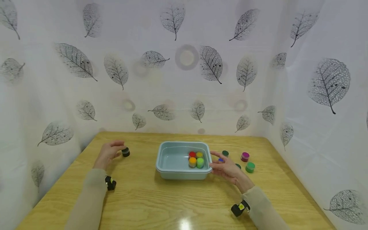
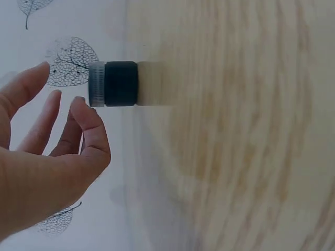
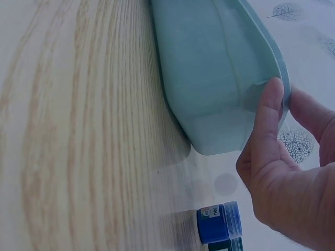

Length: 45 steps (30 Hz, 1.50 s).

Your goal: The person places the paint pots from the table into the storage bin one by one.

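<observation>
My left hand (image 1: pixel 108 152) is at the far left of the table, fingers loosely bent beside a small black-looking paint jar (image 1: pixel 126 152). In the left wrist view that jar (image 2: pixel 120 83) has a clear ribbed lid, and the fingertips are close to it with nothing between them. My right hand (image 1: pixel 228 169) holds the right end of a pale blue plastic tub (image 1: pixel 184 175). The right wrist view puts thumb and finger on either side of the tub's rim (image 3: pixel 285 91). Red (image 1: pixel 192 155), yellow (image 1: pixel 199 155), orange (image 1: pixel 192 163) and light green (image 1: pixel 200 163) jars stand inside, toward its right end.
Right of the tub, around the right hand, stand more jars: purple (image 1: pixel 245 157), green (image 1: pixel 250 167), dark green (image 1: pixel 225 153) and blue (image 3: pixel 213 225), the blue one partly hidden in the head view. A leaf-print curtain (image 1: pixel 184 95) hangs behind and along both sides of the wooden table (image 1: pixel 161 204).
</observation>
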Each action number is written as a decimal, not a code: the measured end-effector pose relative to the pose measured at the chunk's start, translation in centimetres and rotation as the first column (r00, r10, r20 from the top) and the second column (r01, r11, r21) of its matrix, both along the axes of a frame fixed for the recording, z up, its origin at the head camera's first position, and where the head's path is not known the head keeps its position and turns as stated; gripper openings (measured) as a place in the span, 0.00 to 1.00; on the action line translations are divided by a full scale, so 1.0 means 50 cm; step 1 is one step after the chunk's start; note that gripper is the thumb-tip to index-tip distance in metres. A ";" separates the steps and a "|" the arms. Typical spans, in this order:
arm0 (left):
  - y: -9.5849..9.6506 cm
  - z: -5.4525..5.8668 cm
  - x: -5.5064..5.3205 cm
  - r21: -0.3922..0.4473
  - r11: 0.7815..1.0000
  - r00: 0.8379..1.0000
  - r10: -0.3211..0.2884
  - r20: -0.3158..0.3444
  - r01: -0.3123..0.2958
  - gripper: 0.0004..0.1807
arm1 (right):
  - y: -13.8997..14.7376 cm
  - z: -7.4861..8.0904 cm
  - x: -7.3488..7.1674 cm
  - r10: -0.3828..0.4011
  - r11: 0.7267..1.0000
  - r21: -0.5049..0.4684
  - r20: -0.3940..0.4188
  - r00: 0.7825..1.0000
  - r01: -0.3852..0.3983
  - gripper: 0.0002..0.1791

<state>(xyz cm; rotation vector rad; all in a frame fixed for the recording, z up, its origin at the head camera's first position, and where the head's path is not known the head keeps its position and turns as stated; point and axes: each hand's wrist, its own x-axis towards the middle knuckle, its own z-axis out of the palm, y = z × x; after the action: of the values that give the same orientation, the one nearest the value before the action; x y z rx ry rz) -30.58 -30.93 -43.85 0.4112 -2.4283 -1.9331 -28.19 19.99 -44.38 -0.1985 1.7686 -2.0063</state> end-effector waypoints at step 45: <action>-0.013 -0.030 -0.020 0.021 0.971 0.966 -0.238 0.100 0.237 0.39 | 0.004 0.000 0.000 0.003 1.000 -0.007 0.009 1.000 -0.003 0.39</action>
<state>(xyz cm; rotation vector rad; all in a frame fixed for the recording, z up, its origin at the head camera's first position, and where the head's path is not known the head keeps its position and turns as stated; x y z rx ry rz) -31.56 -31.57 -45.33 0.2323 -2.6437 -2.0599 -28.21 20.17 -44.36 -0.1947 1.7545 -2.0087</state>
